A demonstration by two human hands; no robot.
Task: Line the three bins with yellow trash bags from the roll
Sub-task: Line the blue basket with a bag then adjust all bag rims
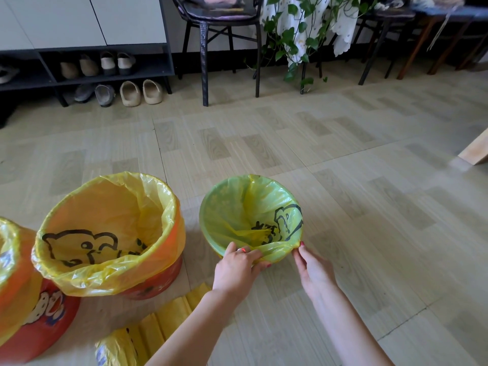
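Observation:
Three bins stand on the floor. The green bin (211, 220) at centre has a yellow bag (266, 204) with a black drawing spread inside it. My left hand (236, 268) pinches the bag's folded edge over the near rim. My right hand (313, 270) holds the bag edge at the near right rim with its fingertips. The middle orange bin (155, 283) wears a yellow bag (105, 207) folded over its rim. A third orange bin (39, 320) at the far left also shows a yellow bag (8, 249) at its top. The yellow bag roll (118, 348) lies partly unrolled near my left forearm.
A black chair (204, 62) and a trailing green plant (293, 43) stand beyond the bins. A shoe rack (111, 75) with several shoes lines the far left wall. More chair legs are at the back right, and a wooden edge (475, 151) juts in at right.

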